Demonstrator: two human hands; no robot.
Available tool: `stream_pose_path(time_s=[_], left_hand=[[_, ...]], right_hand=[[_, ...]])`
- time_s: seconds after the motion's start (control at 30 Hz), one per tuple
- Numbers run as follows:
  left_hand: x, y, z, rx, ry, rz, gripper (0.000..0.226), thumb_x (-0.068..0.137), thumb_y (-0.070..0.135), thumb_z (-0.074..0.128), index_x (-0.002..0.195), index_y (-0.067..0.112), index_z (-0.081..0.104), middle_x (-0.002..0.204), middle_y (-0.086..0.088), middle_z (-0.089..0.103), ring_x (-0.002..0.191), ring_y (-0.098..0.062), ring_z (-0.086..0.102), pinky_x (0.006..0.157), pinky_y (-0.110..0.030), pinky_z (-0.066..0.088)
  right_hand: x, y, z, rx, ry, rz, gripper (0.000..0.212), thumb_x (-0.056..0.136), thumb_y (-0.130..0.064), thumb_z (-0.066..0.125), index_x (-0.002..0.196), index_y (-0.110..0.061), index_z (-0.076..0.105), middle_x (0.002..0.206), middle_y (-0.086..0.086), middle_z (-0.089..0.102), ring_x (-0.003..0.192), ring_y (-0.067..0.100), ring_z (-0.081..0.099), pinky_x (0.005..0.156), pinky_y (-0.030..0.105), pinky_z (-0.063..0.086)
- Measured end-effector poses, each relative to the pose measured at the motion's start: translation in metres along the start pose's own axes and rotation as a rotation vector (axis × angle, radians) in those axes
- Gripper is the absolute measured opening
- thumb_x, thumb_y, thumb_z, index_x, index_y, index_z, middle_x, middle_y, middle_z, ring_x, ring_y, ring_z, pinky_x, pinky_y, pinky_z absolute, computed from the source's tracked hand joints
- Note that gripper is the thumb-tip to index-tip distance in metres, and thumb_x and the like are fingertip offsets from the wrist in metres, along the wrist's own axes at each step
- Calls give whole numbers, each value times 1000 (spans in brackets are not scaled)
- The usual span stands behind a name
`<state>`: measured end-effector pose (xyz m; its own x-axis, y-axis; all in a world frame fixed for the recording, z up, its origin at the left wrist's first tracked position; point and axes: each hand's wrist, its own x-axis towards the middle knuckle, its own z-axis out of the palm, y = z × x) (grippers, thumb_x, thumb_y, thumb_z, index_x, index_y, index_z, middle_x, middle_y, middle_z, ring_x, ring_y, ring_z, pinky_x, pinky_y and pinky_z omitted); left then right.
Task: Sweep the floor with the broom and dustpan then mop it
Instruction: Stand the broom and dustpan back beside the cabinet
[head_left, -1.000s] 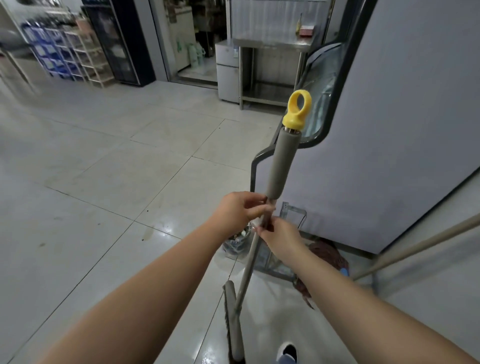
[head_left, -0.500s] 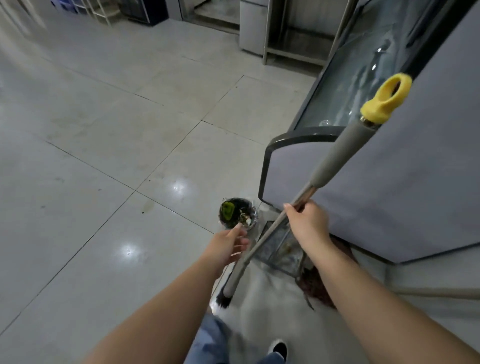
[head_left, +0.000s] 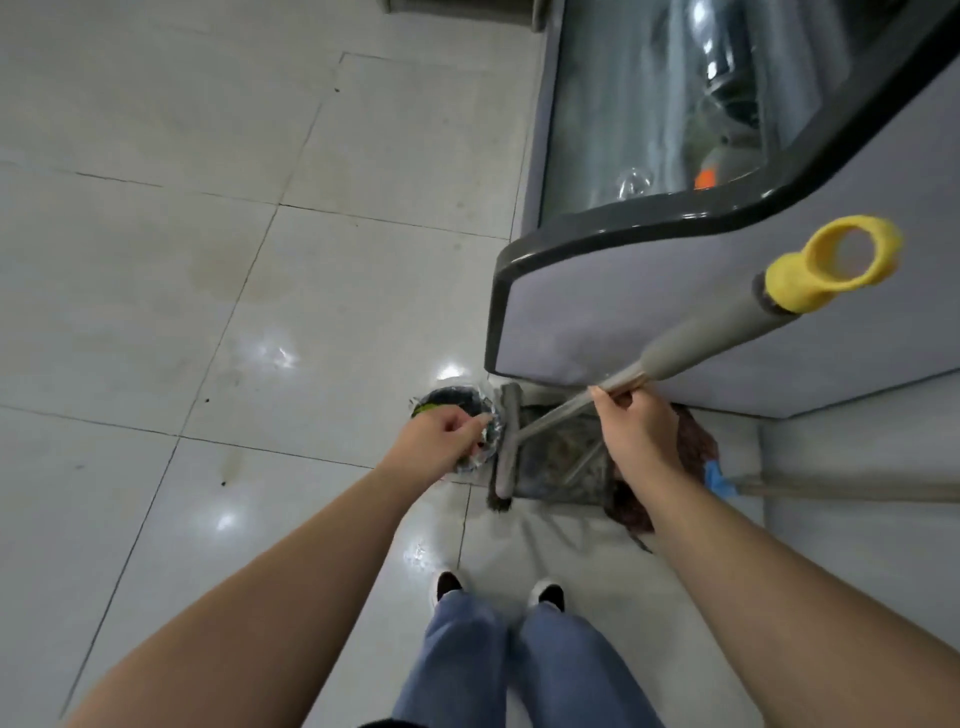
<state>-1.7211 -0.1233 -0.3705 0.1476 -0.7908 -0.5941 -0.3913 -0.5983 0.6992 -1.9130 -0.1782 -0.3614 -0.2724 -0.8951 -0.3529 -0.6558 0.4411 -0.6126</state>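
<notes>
Glossy tiled floor (head_left: 218, 291), grey display freezer (head_left: 649, 317), broom (head_left: 506, 447) beside it

The floor (head_left: 218, 270) is laid in pale, glossy tiles with dark grout lines and carries faint brownish stains. Resting directly on it: a grey display freezer (head_left: 649, 312); a small lined waste bin (head_left: 457, 410) beside the freezer's corner; the broom head (head_left: 506, 447); a dustpan (head_left: 561, 462) just beside it; a reddish-brown mop head (head_left: 696, 447); two shoes (head_left: 545, 592).

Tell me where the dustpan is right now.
The dustpan lies on the floor at the display freezer's corner, between the broom head and the mop.
</notes>
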Motion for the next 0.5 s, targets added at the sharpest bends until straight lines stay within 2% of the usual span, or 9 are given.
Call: stream_pose_path(time_s=[0.1,0.2,0.27,0.3,0.37,0.43,0.5], left_hand=[[36,3,-3,181,-42,54,34,90,41,54,78,10,63,82,-10,68,77,-21,60,68,-27,45],[72,6,6,375,-97,119,25,89,44,54,77,22,58,69,9,57,65,-7,52,56,-18,38],[92,7,22,412,-141,141,21,89,47,53,78,28,55,69,14,53,65,-2,49,54,-17,35],[102,6,32,406,-163,141,21,88,48,53,79,30,54,70,15,52,66,-2,48,54,-16,34],[119,5,57,375,-204,139,21,88,50,51,77,32,53,72,16,52,68,-1,48,55,-15,31],[133,5,84,317,-259,125,21,90,49,50,79,32,57,79,13,57,76,-4,53,62,-18,35],[145,4,112,273,-324,127,28,93,45,46,104,26,64,99,5,61,96,-13,56,77,-22,37]], right_hand=[[27,10,7,16,24,14,35,91,-31,58,105,0,66,110,19,67,108,34,56,85,32,41],[53,28,15,45,33,43,33,89,-32,59,101,-2,65,103,17,69,103,33,60,78,27,41],[66,49,20,68,40,60,28,88,-30,62,96,-4,65,98,16,71,99,31,63,80,25,42],[71,62,23,82,36,68,25,87,-28,63,93,-4,66,96,17,71,99,31,64,85,27,46],[78,85,28,145,10,100,23,87,-23,64,98,-3,67,102,19,69,104,34,62,96,42,47],[84,102,32,230,-5,101,23,88,-19,63,107,-6,65,110,15,66,111,33,59,99,47,45],[91,116,36,251,0,74,27,88,-20,63,113,-11,63,103,-5,65,110,23,58,101,37,43]])
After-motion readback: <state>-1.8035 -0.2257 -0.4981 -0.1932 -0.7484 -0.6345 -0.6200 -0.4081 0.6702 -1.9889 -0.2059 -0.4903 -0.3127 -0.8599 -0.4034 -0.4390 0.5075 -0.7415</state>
